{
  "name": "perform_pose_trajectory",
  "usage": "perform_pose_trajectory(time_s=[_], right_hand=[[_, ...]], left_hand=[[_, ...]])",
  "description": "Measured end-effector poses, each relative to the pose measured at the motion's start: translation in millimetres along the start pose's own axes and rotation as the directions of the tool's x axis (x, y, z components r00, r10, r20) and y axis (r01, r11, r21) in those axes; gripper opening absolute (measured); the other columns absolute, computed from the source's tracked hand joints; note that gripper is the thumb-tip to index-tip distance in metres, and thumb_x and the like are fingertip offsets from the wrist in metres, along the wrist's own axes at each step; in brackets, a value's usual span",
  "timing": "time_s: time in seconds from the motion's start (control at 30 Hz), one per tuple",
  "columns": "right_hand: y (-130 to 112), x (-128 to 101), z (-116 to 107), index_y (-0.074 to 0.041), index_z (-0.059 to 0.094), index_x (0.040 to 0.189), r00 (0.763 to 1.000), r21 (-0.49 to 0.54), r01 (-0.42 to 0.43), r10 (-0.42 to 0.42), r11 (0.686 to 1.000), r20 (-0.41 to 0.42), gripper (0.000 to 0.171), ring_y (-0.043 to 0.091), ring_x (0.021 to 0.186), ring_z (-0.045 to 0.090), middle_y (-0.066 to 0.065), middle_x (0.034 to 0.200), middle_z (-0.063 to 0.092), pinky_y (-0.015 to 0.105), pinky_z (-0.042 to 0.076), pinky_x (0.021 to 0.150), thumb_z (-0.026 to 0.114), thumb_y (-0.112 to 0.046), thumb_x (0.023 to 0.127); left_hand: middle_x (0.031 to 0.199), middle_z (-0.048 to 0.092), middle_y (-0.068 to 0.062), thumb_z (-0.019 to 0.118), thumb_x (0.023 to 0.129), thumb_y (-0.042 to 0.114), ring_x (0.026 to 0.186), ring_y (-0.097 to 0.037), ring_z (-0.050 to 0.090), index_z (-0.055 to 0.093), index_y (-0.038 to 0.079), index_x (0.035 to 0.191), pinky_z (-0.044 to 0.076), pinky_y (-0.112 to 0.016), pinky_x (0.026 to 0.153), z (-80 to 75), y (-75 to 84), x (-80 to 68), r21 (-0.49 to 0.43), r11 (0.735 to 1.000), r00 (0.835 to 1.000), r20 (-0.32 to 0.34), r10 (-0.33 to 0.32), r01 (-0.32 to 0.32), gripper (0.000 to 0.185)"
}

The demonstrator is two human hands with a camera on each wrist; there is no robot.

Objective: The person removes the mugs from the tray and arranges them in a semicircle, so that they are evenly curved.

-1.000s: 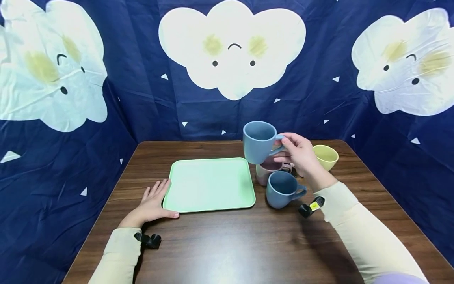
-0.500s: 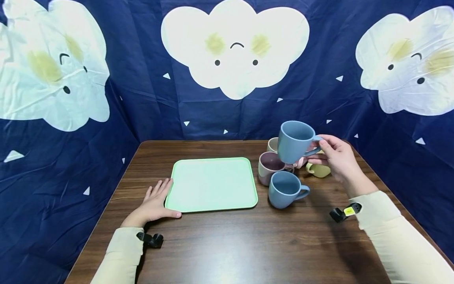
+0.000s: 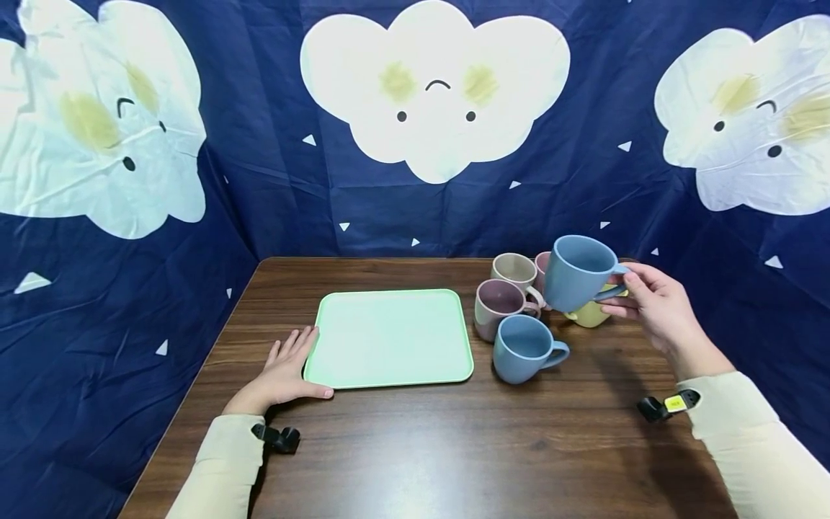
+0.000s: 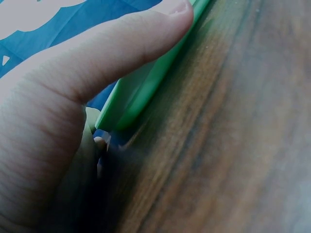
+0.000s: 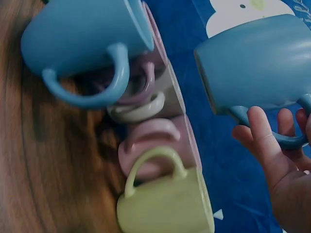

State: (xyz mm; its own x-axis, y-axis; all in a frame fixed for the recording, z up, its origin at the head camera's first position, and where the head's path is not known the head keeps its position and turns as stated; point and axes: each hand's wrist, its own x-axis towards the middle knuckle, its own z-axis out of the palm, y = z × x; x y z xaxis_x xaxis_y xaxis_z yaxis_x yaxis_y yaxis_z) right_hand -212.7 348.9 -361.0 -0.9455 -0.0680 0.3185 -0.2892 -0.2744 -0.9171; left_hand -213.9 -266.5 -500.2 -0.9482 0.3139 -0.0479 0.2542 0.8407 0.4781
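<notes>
My right hand (image 3: 658,306) grips a blue mug (image 3: 579,272) by its handle and holds it up in the air, over the back right of the table. In the right wrist view the raised mug (image 5: 257,63) is apart from the other mugs, fingers curled at its handle. My left hand (image 3: 282,371) lies spread at the left edge of a pale green tray (image 3: 392,339), fingertips on the rim and thumb along the front left corner. The left wrist view has the thumb (image 4: 131,41) against the tray's green edge (image 4: 150,82).
A second blue mug (image 3: 521,353) stands right of the tray. Behind it are a mauve mug (image 3: 496,306), a greyish-white mug (image 3: 514,268) and a pink mug (image 5: 158,143). A yellow mug (image 5: 165,204) stands farther right, partly behind the raised one. Blue cloth (image 3: 272,180) hangs behind the table.
My right hand has carried the raised blue mug to the right, from beside the tray to over the yellow mug, and slightly lower. The left hand stays at the tray.
</notes>
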Motion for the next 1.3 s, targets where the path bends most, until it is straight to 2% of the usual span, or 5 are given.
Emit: perform_pose_trajectory(time_s=[0.2, 0.43, 0.7, 0.97, 1.3], right_hand=[[3.6, -10.1, -21.2, -0.003, 0.068, 0.112, 0.999, 0.018, 0.038, -0.038, 0.999, 0.016, 0.022, 0.025, 0.079, 0.077, 0.008, 0.097, 0.074, 0.037, 0.061, 0.065, 0.047, -0.003, 0.105], [9.0, -23.3, -40.2, -0.003, 0.068, 0.113, 1.0, 0.023, 0.013, -0.013, 1.0, -0.007, 0.022, 0.024, 0.08, 0.076, 0.009, 0.097, 0.074, 0.037, 0.061, 0.065, 0.048, -0.003, 0.104], [22.5, -35.0, -59.0, -0.003, 0.068, 0.115, 0.999, 0.016, 0.033, -0.033, 0.999, -0.016, 0.025, 0.024, 0.08, 0.077, 0.008, 0.098, 0.075, 0.037, 0.061, 0.066, 0.046, -0.001, 0.105], [39.2, -45.6, -76.7, -0.006, 0.068, 0.116, 0.998, -0.028, 0.001, -0.002, 1.0, -0.056, 0.026, 0.023, 0.08, 0.076, 0.006, 0.098, 0.074, 0.036, 0.061, 0.066, 0.045, -0.003, 0.105], [57.4, -57.3, -88.6, -0.01, 0.067, 0.118, 0.994, -0.082, -0.049, 0.041, 0.995, -0.099, 0.022, 0.021, 0.079, 0.077, 0.004, 0.096, 0.075, 0.034, 0.061, 0.067, 0.049, -0.01, 0.105]], left_hand=[[0.165, 0.009, -0.03, 0.082, 0.067, 0.066, 0.151, -0.05, 0.001, 0.01, 0.0, 0.161, -0.003, -0.07, 0.115, 1.1, -0.4, 0.2, 0.003, 1.0, 1.0, -0.009, 0.007, -0.007, 0.136], [0.165, 0.008, -0.029, 0.081, 0.068, 0.068, 0.152, -0.049, 0.0, 0.009, 0.0, 0.161, -0.004, -0.069, 0.116, 3.2, -0.5, 0.6, -0.009, 1.0, 1.0, -0.002, 0.006, -0.006, 0.136], [0.165, 0.009, -0.029, 0.083, 0.067, 0.066, 0.151, -0.049, 0.001, 0.01, -0.001, 0.161, -0.004, -0.069, 0.115, 0.7, 1.4, -1.7, -0.004, 1.0, 1.0, -0.004, -0.002, 0.002, 0.136], [0.165, 0.008, -0.029, 0.083, 0.067, 0.066, 0.151, -0.049, 0.001, 0.009, -0.001, 0.161, -0.004, -0.069, 0.116, 0.4, 0.9, -1.9, -0.005, 1.0, 1.0, -0.004, -0.002, 0.002, 0.136], [0.165, 0.009, -0.029, 0.083, 0.066, 0.066, 0.151, -0.049, 0.001, 0.01, 0.0, 0.161, -0.003, -0.069, 0.116, 0.9, 1.1, -1.5, -0.005, 1.0, 1.0, -0.011, -0.001, 0.001, 0.137]])
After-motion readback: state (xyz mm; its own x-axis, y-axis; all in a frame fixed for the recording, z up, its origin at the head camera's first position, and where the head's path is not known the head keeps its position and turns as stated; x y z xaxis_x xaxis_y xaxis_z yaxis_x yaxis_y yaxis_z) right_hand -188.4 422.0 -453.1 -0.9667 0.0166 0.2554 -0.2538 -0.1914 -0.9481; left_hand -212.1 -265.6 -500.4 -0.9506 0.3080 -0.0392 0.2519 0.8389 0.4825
